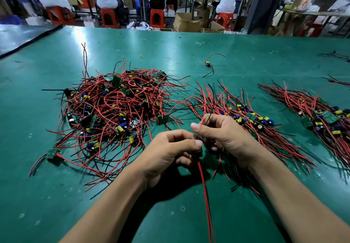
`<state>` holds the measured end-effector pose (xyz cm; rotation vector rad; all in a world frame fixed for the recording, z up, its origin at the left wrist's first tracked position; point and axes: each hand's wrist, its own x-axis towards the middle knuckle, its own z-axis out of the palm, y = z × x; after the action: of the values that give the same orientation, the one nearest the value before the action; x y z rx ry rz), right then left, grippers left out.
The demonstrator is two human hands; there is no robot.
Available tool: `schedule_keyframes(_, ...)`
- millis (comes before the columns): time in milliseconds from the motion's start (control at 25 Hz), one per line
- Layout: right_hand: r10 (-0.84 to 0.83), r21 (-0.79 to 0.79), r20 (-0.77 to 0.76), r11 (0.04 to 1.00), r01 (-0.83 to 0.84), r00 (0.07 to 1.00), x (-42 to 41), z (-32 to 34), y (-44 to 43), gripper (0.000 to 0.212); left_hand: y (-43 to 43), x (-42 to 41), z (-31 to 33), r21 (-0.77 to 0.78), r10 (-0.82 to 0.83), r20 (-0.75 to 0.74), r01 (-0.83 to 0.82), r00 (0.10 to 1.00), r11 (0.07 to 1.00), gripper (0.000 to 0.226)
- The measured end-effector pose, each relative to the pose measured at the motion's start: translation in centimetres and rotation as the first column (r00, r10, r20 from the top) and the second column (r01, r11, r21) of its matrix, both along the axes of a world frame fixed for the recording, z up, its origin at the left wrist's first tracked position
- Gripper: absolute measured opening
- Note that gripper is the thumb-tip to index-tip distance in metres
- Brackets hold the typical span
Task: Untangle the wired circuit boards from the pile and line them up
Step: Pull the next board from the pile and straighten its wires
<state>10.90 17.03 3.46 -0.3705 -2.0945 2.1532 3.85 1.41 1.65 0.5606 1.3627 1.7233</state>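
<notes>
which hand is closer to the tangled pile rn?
Left. The left hand is just right of the tangled pile, at its near edge; the right hand is farther right, by the lined-up row. Both grip one wired circuit board.

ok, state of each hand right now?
Left hand: closed, gripping a wired board.
Right hand: closed, pinching red and black wires.

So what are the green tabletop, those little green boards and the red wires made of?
Tabletop: probably a rubber or vinyl mat, semi-gloss; it reflects the lamps softly and shows scuffs. Boards: likely rigid fibreglass laminate, green lacquered. Red wires: flexible plastic insulation, bending in loose curves; the metal inside isn't visible.
</notes>
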Motion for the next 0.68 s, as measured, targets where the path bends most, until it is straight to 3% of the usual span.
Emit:
schedule_keyframes(200,-0.01,-0.057,0.017,0.998,0.011,1.0,-0.16,-0.33,0.1,0.026,0.17,0.05,-0.14,0.001,0.036,0.019,-0.036,0.999,0.999,0.009)
schedule_keyframes(360,-0.057,0.069,0.057,0.996,0.053,0.997,-0.29,-0.64,0.14,0.03,0.26,-0.29,-0.25,0.012,0.152,0.121,-0.155,0.981,0.988,0.016)
schedule_keyframes(440,-0.039,0.082,0.027,0.996,0.036,0.999,-0.27,-0.69,0.02,0.022,0.37,-0.25,-0.33,-0.013,0.189,0.077,-0.189,0.979,0.982,0.003)
schedule_keyframes(680,0.019,0.307,-0.072,0.952,0.004,0.997,-0.04,-0.36,-0.1,0.022,0.62,0.24,-0.32,-0.049,0.221,-0.023,-0.222,0.975,0.974,0.02)
